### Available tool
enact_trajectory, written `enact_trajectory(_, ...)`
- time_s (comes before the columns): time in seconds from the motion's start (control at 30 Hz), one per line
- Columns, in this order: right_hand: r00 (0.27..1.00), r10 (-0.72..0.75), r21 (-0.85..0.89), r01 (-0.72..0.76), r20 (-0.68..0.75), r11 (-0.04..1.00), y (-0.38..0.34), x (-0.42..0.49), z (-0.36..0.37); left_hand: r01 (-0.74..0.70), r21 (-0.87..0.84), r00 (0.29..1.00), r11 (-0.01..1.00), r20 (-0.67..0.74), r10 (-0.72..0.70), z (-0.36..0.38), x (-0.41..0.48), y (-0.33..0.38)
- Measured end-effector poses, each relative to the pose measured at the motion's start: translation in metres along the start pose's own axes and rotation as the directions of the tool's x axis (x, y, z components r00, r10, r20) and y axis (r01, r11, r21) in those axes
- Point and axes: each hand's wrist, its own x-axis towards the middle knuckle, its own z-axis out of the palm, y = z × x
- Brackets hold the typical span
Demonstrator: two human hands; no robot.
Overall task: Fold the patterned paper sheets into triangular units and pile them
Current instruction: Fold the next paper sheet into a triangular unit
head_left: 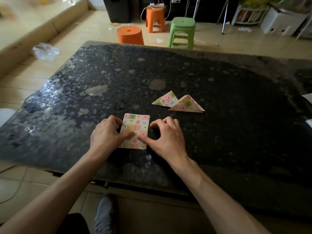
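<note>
A patterned paper sheet [137, 125], folded into a rectangle, lies flat near the front of the dark table [219, 149]. My left hand [106, 134] rests on its left edge, thumb pressing on the paper's lower middle. My right hand [167, 137] sits at its right edge; the thumb presses the lower right part, while the curled fingertips touch the table just beside the sheet. Two folded triangular units [166, 99] [187, 104] lie side by side behind and to the right, the right one overlapping the left one's corner.
Beyond the table's far edge stand two orange stools [130, 35] [155, 18] and a green stool [182, 32]. A crumpled clear plastic bag [45, 51] lies on the floor at the left. My shoe [104, 215] shows below the front edge.
</note>
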Motion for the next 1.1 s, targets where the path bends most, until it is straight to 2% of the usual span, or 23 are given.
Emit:
enact_trajectory(0.1, 1.000, 0.018, -0.074, -0.020, -0.020, 0.997, -0.013, -0.008, 0.005, -0.024, 0.003, 1.000, 1.000, -0.014, 0.024, 0.003, -0.002, 0.003)
enact_trajectory(0.33, 0.994, 0.111, 0.039, -0.111, 0.009, 0.993, -0.014, -0.011, -0.006, -0.079, 0.013, 0.997, 0.997, -0.018, 0.079, 0.007, -0.006, 0.002)
enact_trajectory(0.57, 0.979, 0.186, -0.068, -0.181, 0.078, 0.981, 0.006, -0.013, -0.029, -0.209, 0.023, 0.977, 0.978, -0.044, 0.210, 0.014, -0.007, 0.011)
enact_trajectory(0.77, 0.983, 0.182, -0.112, -0.182, -0.004, 0.977, -0.001, -0.012, -0.016, -0.268, -0.020, 0.963, 0.963, -0.034, 0.267, 0.023, -0.007, 0.011)
enact_trajectory(0.97, 0.975, 0.209, -0.110, -0.200, 0.075, 0.974, 0.003, -0.005, -0.021, -0.296, 0.027, 0.955, 0.955, -0.011, 0.296, 0.017, -0.003, 0.009)
enact_trajectory(1.1, 0.953, 0.276, -0.069, -0.269, 0.122, 0.961, 0.001, 0.006, -0.033, -0.307, 0.037, 0.952, 0.951, 0.002, 0.307, 0.015, -0.002, 0.009)
